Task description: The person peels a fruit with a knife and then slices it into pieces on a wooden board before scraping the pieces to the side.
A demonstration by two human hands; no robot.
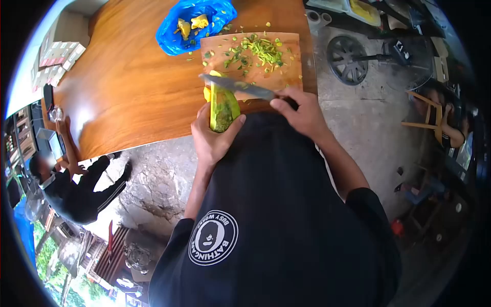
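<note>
Knife [244, 88] gripped in right hand [303, 111] | left hand [210, 143] cupping fruit [223, 110]

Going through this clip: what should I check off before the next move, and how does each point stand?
1. Knife held in the right hand: ok.
2. Green-yellow piece gripped in the left hand: ok.
3. Left thumb apart from the knife: ok, a gap shows.
4. Knife touching the piece: cannot tell; it crosses over it in view.
5. Cutting board free of scraps: not ok; green and yellow bits lie on it.
6. Blue bag open: ok, yellow chunks show inside.
</note>
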